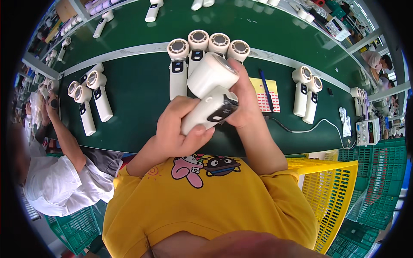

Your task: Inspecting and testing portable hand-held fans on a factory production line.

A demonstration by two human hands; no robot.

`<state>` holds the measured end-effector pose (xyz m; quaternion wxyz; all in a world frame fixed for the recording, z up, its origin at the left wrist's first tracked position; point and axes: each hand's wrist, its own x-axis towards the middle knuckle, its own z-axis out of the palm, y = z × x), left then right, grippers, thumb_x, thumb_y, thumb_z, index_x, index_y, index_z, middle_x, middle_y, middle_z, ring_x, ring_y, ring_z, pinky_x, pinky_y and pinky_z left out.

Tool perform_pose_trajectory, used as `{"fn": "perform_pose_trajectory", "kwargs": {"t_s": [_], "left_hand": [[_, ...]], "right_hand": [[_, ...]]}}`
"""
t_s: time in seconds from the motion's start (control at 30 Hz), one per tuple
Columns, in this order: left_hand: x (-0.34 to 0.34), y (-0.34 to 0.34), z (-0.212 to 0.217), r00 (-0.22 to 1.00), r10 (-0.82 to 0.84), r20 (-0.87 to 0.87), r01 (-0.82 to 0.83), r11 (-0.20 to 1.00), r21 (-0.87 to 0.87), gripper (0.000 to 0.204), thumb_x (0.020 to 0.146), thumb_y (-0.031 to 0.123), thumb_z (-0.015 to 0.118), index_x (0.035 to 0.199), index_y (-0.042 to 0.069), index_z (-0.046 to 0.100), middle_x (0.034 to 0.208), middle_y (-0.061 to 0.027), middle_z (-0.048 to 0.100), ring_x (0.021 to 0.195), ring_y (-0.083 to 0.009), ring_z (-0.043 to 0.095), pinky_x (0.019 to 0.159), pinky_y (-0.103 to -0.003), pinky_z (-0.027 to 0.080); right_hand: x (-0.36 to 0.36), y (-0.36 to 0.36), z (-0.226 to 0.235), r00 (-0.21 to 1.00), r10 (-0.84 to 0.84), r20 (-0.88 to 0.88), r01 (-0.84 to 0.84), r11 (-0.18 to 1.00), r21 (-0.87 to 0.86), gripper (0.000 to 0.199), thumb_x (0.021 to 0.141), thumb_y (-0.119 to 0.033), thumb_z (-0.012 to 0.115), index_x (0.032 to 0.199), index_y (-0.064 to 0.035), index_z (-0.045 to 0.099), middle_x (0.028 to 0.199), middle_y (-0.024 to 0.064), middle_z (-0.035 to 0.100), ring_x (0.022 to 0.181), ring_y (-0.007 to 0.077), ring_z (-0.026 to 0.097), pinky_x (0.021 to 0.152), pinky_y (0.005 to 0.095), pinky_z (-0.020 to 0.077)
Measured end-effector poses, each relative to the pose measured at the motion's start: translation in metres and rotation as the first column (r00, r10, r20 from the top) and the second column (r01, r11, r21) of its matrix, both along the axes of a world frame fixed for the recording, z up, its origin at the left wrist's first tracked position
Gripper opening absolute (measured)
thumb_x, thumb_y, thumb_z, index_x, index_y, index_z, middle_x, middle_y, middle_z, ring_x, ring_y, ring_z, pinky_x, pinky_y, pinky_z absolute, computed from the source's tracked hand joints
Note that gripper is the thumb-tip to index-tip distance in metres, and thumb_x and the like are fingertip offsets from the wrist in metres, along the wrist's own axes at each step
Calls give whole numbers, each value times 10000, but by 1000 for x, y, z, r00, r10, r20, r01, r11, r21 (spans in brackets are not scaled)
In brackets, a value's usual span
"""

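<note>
A cream handheld fan [211, 79] with a round head and a dark display panel on its handle is held between my two hands, above the near part of the table. My left hand [174, 127] wraps the lower end of the handle, thumb across its front. Around the far side of the fan, my right hand [246, 96] grips it near the neck, its fingertips partly hidden behind the head. Just beyond stand several more cream fans in a row, such as one fan [178, 71] with a lit display; the held fan covers some of them.
A yellow label sheet [275, 92] with a blue pen [266, 90] lies right of my hands. Two fans [301, 92] stand farther right, near a white cable [312, 128] and a power supply [368, 131]. More fans [99, 96] stand left, beside a co-worker [64, 176]. A yellow basket [331, 189] is at lower right.
</note>
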<state>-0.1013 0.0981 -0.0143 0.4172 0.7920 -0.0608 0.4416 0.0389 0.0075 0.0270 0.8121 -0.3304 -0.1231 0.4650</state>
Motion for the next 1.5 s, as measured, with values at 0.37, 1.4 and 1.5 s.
{"fn": "perform_pose_trajectory", "kwargs": {"t_s": [0.37,1.4,1.5], "left_hand": [[-28,-5,9,654,-737,171,517,270,-812,600,867,248,455,1318,-22,165,862,-182,552,469,-186,522,385,-233,402],[2,26,35,822,-512,249,449,315,-836,418,849,151,364,1138,-149,333,1009,-297,429,688,-241,457,378,-278,419],[9,25,24,776,-573,263,507,320,-800,417,852,155,360,1137,-148,336,1010,-286,443,660,-235,465,369,-271,413]], "right_hand": [[-13,-4,-16,597,-245,764,46,961,272,300,879,-198,501,1107,-4,485,908,62,564,726,105,520,601,201,388],[-8,-40,16,862,244,445,-373,898,231,222,892,-156,464,859,39,565,605,19,486,478,86,364,418,172,277],[-13,-17,6,706,124,697,41,976,-216,217,875,-155,473,772,10,570,555,-12,443,486,52,327,420,164,250]]}}
